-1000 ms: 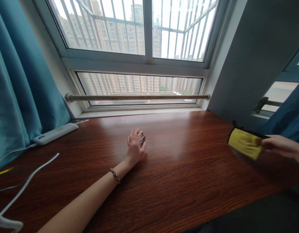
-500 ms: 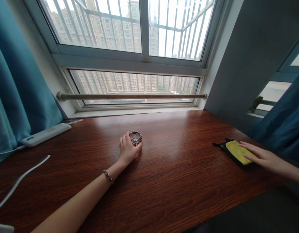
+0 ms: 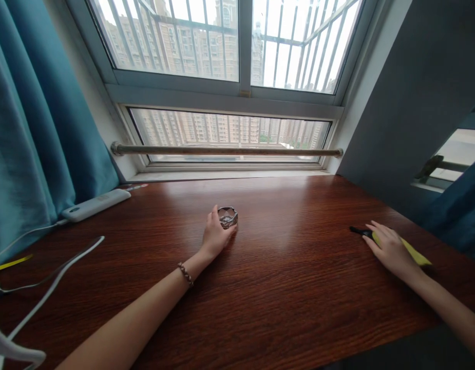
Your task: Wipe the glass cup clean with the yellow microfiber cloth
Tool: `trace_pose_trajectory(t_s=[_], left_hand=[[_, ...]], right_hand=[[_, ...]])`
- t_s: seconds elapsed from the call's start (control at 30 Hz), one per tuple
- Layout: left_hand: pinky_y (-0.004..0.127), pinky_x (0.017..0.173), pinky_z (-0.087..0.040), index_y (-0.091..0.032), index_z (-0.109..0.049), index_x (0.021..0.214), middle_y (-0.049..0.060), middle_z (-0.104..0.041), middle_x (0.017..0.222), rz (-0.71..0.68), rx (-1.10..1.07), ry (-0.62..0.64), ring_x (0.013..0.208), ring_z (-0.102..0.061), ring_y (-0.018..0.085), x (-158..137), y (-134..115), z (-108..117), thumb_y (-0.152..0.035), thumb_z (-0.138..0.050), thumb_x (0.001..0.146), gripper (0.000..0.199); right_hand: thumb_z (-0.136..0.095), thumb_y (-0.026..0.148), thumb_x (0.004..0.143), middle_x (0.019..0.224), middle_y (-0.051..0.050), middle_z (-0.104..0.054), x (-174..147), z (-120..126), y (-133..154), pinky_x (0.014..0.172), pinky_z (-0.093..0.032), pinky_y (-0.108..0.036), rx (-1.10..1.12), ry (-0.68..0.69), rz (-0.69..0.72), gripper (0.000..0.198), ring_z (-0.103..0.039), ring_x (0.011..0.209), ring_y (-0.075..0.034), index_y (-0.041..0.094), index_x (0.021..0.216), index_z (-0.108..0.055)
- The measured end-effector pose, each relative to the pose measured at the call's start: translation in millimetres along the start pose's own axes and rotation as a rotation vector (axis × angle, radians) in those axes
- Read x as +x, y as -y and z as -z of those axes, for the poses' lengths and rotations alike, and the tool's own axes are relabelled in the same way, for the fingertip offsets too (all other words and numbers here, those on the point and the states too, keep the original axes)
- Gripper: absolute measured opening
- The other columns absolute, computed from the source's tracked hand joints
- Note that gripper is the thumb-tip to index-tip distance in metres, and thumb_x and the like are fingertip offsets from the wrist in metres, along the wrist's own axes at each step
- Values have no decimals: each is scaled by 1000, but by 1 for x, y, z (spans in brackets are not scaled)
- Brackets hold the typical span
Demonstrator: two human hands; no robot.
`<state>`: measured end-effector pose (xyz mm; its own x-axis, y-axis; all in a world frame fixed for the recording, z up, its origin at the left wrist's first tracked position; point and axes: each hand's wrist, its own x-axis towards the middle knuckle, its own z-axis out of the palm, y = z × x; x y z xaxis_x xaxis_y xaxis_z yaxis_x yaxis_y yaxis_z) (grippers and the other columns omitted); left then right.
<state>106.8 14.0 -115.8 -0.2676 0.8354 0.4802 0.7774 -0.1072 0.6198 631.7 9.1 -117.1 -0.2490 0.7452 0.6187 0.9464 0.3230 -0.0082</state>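
My left hand (image 3: 217, 232) is curled around the near left side of a small, round, see-through glass cup (image 3: 228, 218) with a faceted wall, which rests on the brown wooden table (image 3: 268, 288). Its thumb lies along the near right side, and the cup's left wall is partly hidden. Over at the right, my right hand (image 3: 391, 252) is wrapped over a yellow-and-black pouch (image 3: 417, 253). Black straps (image 3: 358, 230) stick out past its fingertips toward the left. Most of the pouch's middle is covered by the hand.
At the left lie a white power strip (image 3: 96, 204), white cables (image 3: 56, 282) and a yellow strip (image 3: 12, 263). A blue curtain (image 3: 40, 118) hangs beside them. Behind the table a rail (image 3: 229, 151) crosses the window.
My right hand has moved left over the pouch, from its right end to near its straps, and its fingers have closed around it. My left hand still holds the cup. The view has turned slightly left.
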Motion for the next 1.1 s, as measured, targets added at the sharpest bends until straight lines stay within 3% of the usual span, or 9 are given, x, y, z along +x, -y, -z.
trace_pose_trajectory(t_s=[0.07, 0.2, 0.27, 0.37, 0.5, 0.57, 0.67, 0.8, 1.1], left_hand=[[44, 92, -45, -12, -31, 134, 15, -50, 117, -41, -11, 0, 109, -52, 30, -2, -3, 2, -34, -70, 64, 83], [41, 97, -43, -18, -30, 134, 12, -48, 123, -184, -29, 5, 114, -49, 26, -6, -10, 5, -29, -71, 65, 81], [40, 99, -41, -20, -29, 134, 11, -46, 126, -262, -35, 6, 117, -47, 25, -9, -13, 5, -28, -70, 66, 81], [40, 95, -43, -20, -26, 134, 12, -46, 124, -337, -48, -36, 114, -48, 25, -13, -15, 3, -33, -70, 67, 81], [41, 93, -44, -18, -27, 128, 13, -46, 116, -420, -53, -119, 107, -49, 25, -15, -13, 3, -36, -69, 68, 76], [42, 92, -43, -17, -29, 125, 13, -45, 113, -444, -40, -154, 104, -48, 25, -14, -12, 4, -30, -66, 68, 69], [44, 88, -44, -15, -31, 122, 13, -45, 107, -433, -20, -189, 98, -47, 25, -12, -12, 6, -28, -66, 67, 67], [45, 83, -45, -14, -31, 121, 12, -44, 102, -417, -30, -186, 93, -46, 25, -13, -13, 6, -40, -70, 64, 74], [44, 85, -46, -16, -25, 125, 13, -41, 107, -444, -143, -60, 97, -46, 24, -18, -20, 1, -35, -69, 65, 77]], right_hand=[[-42, 40, 90, 123, -9, -52, 20, 11, 52, 102, -35, -34, 183, 45, 29, 42, -48, 114, -20, 12, 120, -53], [-42, 32, 92, 94, -2, -63, 56, 24, 165, 73, -44, -24, 551, 349, 72, 39, -60, 80, -13, 21, 129, -46], [-45, 33, 90, 85, -1, -64, 72, 19, 214, 63, -42, -23, 661, 453, 149, 41, -57, 66, -12, 21, 129, -47], [-47, 32, 89, 77, -1, -63, 94, -2, 274, 61, -40, -22, 765, 532, 247, 41, -55, 61, -12, 18, 128, -48], [-50, 30, 86, 73, -4, -62, 115, -27, 327, 60, -38, -21, 738, 566, 240, 35, -57, 64, -13, 15, 118, -54], [-48, 32, 87, 64, -4, -59, 122, -31, 340, 55, -36, -20, 711, 577, 202, 24, -55, 57, -13, 14, 97, -60], [-49, 36, 87, 56, -2, -55, 129, -32, 346, 50, -33, -18, 672, 591, 170, 26, -50, 49, -10, 14, 77, -59], [-54, 40, 85, 54, -1, -54, 135, -27, 341, 51, -30, -18, 614, 591, 212, 29, -50, 49, -10, 14, 72, -58], [-52, 29, 86, 59, -3, -56, 132, -15, 331, 51, -29, -18, 575, 602, 314, 24, -50, 53, -10, 12, 71, -58]])
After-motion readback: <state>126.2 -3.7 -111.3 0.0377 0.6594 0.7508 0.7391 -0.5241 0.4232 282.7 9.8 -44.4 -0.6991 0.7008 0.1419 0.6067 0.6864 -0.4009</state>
